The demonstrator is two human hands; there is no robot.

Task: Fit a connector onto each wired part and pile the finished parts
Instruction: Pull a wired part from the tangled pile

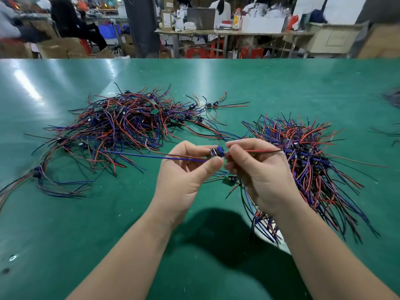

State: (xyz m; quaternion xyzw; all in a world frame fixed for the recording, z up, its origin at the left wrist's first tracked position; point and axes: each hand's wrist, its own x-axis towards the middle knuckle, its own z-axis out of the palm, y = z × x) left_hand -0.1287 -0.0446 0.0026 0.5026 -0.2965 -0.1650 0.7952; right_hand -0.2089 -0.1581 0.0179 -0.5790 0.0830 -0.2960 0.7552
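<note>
Both hands meet above the green table (194,87). My left hand (184,176) pinches a small wired part (217,152) with a dark capacitor and a blue piece; its blue and red wires run off to the left. My right hand (257,172) pinches the same part from the right, where a red and a black wire stick out. A loose tangled heap of wired parts (129,124) lies at the back left. A denser pile of wired parts (307,161) lies to the right, partly behind my right hand. One small part (231,180) lies on the table under my hands.
A few stray wired parts (43,180) trail toward the left edge, and more wires (391,98) show at the far right edge. Beyond the table's far edge stand workbenches, boxes, red stools and seated people.
</note>
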